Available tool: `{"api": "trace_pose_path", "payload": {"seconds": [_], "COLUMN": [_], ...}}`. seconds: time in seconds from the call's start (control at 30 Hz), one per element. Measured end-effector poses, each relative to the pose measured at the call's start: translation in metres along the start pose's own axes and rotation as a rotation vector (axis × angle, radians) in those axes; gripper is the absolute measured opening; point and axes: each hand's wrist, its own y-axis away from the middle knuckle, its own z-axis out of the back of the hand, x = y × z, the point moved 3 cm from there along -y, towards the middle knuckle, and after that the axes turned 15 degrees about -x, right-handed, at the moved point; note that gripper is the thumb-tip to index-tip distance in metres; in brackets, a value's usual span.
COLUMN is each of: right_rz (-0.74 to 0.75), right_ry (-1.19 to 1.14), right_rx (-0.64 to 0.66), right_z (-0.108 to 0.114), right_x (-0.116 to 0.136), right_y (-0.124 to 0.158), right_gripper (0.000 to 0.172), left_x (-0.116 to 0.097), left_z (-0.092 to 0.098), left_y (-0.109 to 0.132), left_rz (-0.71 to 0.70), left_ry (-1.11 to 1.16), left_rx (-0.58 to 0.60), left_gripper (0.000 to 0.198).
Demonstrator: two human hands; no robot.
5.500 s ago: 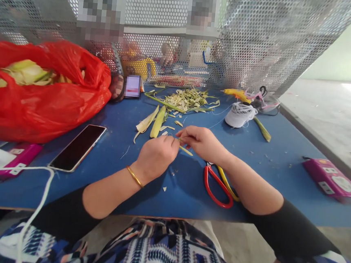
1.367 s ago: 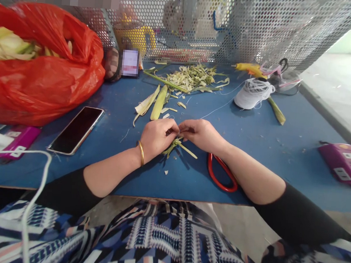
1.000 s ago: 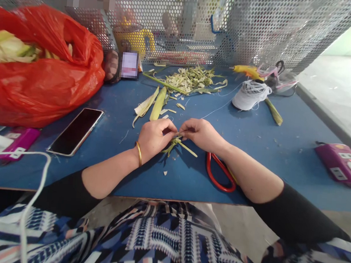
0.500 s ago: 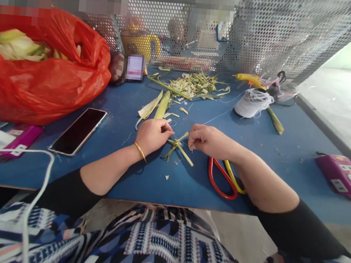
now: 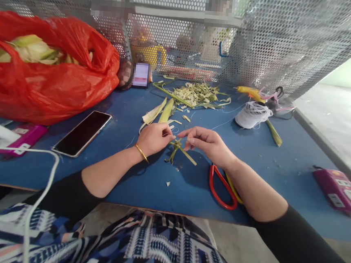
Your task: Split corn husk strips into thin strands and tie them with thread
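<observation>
My left hand [image 5: 158,138] is closed, thumb and forefinger pinched on a thin white thread [image 5: 174,130] just above a small knotted husk piece [image 5: 178,145]. That piece is made of crossed green and pale strips, with one strip pointing to the lower right. Close on the right is my right hand [image 5: 209,144], its forefinger stretched toward the left fingertips and its thumb a little apart. I see nothing clearly held in it. Red- and yellow-handled scissors [image 5: 222,189] lie partly under my right forearm. Flat husk strips [image 5: 165,112] lie beyond my left hand.
A red plastic bag [image 5: 58,100] of husks stands at left, near a phone [image 5: 82,133] and a purple power strip [image 5: 29,135]. Husk scraps [image 5: 197,94] are heaped by the perforated metal screen [image 5: 184,34]. A white thread spool [image 5: 252,115] and another purple power strip [image 5: 341,187] are at right.
My right hand has moved in toward the left fingertips, its fingers going from curled to stretched out. My left hand keeps its pinch. The whole view has shifted slightly.
</observation>
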Motion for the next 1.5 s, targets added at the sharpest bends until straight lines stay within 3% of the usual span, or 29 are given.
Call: {"api": "trace_pose_path", "payload": {"seconds": [0.23,0.47,0.57,0.8,1.0,1.17,1.4,1.5], "right_rz": [-0.048,-0.018,0.042,0.128,0.137,0.131,0.027,0.06], "right_ry": [0.034,0.107,0.201,0.397,0.471,0.519,0.358,0.263], "right_rx": [0.029,0.053,0.048,0.059,0.071,0.072,0.011,-0.01], "right_z": [-0.002,-0.005,-0.005,-0.006,-0.006,-0.007,-0.007,-0.007], "right_x": [-0.013,-0.018,-0.014,-0.006,-0.007,-0.01,-0.016,-0.015], "right_y": [-0.004,-0.003,-0.001,0.002,0.002,0.002,-0.001,-0.002], "right_gripper": [0.034,0.022,0.016,0.012,0.014,0.015,0.011,0.013], "left_x": [-0.003,-0.01,-0.007,-0.004,-0.002,-0.005,-0.005,-0.001], "left_z": [0.003,0.0,-0.003,-0.004,-0.007,-0.006,-0.004,-0.002], "left_y": [-0.007,-0.002,0.0,-0.001,0.002,0.001,0.0,-0.003], "left_rz": [0.064,0.167,0.232,0.109,0.167,0.179,0.184,0.239], "left_ry": [0.34,0.449,0.505,0.27,0.403,0.363,0.424,0.468], "left_rx": [0.05,0.32,0.373,0.229,0.344,0.325,0.313,0.257], "left_gripper": [0.021,0.023,0.023,0.028,0.028,0.024,0.023,0.018]}}
